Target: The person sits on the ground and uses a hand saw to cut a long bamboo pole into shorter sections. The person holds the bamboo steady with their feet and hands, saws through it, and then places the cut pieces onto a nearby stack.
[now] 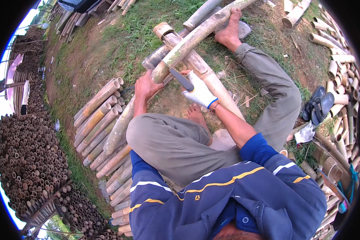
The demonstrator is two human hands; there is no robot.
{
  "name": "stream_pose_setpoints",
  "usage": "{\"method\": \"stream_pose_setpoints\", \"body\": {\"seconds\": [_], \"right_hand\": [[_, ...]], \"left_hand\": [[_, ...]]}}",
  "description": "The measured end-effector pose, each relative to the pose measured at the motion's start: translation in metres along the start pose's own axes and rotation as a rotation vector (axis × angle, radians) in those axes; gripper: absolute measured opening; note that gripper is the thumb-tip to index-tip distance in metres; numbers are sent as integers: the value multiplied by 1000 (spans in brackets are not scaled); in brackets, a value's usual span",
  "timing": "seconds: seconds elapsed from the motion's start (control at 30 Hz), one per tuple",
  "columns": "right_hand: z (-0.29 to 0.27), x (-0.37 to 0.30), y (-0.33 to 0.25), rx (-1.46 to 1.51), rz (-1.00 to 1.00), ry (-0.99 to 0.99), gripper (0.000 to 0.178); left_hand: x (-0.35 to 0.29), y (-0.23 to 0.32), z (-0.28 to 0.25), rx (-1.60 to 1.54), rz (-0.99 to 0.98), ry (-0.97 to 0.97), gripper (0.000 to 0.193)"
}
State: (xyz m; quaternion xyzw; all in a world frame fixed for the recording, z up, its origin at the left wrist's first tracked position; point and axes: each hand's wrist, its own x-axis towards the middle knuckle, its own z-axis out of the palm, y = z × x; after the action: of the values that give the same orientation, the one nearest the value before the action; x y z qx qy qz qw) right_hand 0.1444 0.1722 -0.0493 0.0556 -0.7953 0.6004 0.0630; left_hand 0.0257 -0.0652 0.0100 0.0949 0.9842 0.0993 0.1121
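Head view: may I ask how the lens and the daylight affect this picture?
In the head view, black corners frame a rounded, fisheye image; parts of the left rim are washed out to white; daylight looks soft over the bamboo pole; in the same view, the left hand and gloved right hand show no obvious motion blur.

The head-worn fisheye view looks steeply downward at close range from above the wearer's navy-blue striped shirt, its top edge facing forward. The bare left hand and white-gloved right hand lie above centre; edges curve toward the circular rim.
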Motion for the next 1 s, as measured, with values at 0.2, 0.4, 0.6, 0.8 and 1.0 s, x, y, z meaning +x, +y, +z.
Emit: {"method": "stream_pose_setpoints", "body": {"seconds": [0.2, 0.4, 0.6, 0.8, 1.0], "right_hand": [[-85, -149, -36, -91, 18, -60, 63], [-102, -153, -35, -18, 380, -90, 66], [-2, 4, 1, -28, -10, 21, 61], [-77, -114, -33, 9, 133, -84, 70], [-107, -177, -61, 12, 355, -134, 67]], "left_hand": [[-11, -18, 0, -22, -30, -12, 85], [23, 28, 17, -45, 106, -72, 85], [9, 4, 8, 24, 30, -4, 85], [5, 0, 8, -18, 46, -10, 84], [0, -4, 8, -52, 27, -26, 84]]}}
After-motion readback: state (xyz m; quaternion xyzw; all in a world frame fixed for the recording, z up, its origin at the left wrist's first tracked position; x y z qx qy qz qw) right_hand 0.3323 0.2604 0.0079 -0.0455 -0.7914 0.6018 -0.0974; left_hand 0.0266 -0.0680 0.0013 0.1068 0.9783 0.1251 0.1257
